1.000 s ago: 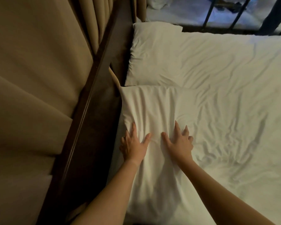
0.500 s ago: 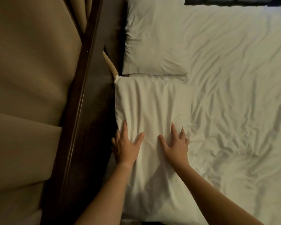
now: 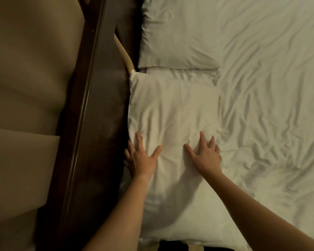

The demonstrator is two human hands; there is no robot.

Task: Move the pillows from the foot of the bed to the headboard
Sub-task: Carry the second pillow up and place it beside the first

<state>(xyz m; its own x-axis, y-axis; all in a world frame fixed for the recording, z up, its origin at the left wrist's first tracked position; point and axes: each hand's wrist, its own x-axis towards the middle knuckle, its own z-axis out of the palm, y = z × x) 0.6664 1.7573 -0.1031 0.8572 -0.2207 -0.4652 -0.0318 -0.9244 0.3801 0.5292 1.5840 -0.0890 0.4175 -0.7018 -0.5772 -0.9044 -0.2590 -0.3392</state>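
Note:
Two white pillows lie side by side along the dark wooden headboard (image 3: 98,124). The near pillow (image 3: 172,109) is wrinkled and touches the headboard with its left edge. My left hand (image 3: 140,157) rests flat on its left edge, fingers spread. My right hand (image 3: 205,154) presses flat on its right part, fingers apart. Neither hand grips anything. The far pillow (image 3: 174,33) lies smooth beyond it, its near edge meeting the near pillow.
A rumpled white sheet (image 3: 270,105) covers the bed to the right. Beige padded wall panels (image 3: 25,87) rise behind the headboard on the left. The near bed edge and a dark floor strip (image 3: 172,246) show at the bottom.
My view has shifted closer and lower over the pillows. Both hands have spread wider apart on the near pillow, the left toward the headboard, the right toward the sheet.

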